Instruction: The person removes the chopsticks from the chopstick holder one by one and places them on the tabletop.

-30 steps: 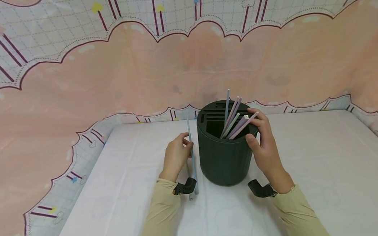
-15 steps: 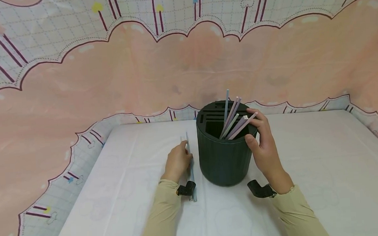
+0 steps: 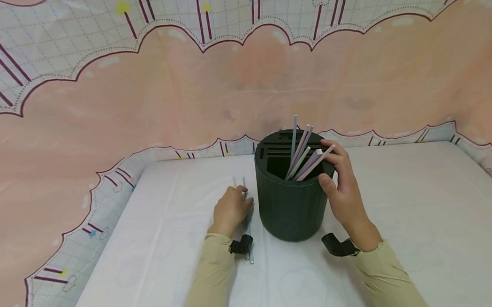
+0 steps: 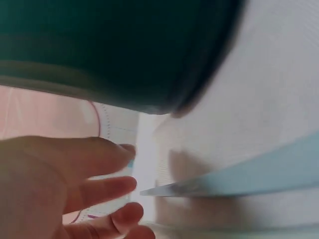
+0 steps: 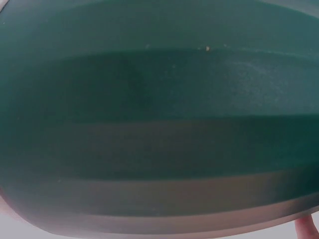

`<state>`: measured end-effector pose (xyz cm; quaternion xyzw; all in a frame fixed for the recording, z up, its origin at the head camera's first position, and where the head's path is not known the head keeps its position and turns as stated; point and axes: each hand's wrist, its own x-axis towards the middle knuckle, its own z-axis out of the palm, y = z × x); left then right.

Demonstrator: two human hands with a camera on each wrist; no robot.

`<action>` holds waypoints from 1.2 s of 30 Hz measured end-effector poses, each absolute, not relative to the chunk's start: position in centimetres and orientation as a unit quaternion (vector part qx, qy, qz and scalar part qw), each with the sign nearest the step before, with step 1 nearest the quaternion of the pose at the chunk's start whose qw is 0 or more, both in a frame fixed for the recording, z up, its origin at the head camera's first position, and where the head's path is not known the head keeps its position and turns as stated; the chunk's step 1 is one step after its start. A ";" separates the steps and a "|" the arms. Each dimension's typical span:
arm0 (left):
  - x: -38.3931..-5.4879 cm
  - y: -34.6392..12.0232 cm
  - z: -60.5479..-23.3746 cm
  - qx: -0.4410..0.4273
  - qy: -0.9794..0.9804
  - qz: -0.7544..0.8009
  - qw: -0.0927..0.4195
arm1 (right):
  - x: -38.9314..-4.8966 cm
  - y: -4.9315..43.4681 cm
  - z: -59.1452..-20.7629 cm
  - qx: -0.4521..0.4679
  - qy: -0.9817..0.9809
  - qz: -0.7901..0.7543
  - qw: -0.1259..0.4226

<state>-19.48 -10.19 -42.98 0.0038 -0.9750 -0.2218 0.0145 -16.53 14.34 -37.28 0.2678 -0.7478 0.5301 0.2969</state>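
Note:
Thin light blue straws lie side by side on the white table, left of a dark green bin. Just over them is my left hand; in the left wrist view its thumb and fingers are parted, with a pale blue straw beyond the fingertips. My right hand holds the bin's right side at the rim, thumb in front and fingers further back. Several purple, pink, green and blue straws lean in the opening of the bin's slotted top. Green wall fills most of the right wrist view.
The white-covered table extends around the bin on both sides. A peach and white patterned cloth hangs behind it and along the left. A dark wrist camera sits on each wrist.
My left hand held a blue straw raised beside the bin, lowered it onto the table and let it go. My right hand stays on the bin.

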 end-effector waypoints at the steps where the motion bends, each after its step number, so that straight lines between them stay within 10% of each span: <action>1: -19.5 -10.3 -42.7 0.002 -0.973 -0.230 0.018 | -16.5 14.3 -37.3 0.268 -0.747 0.530 0.297; 19: -16.9 -9.5 -35.0 -0.157 -0.842 -0.368 0.362 | -16.4 14.6 -37.3 0.260 -0.751 0.538 0.282; 36: -13.6 -4.3 -32.7 -0.289 -0.854 -0.246 0.356 | -16.4 14.7 -37.0 0.272 -0.740 0.545 0.284</action>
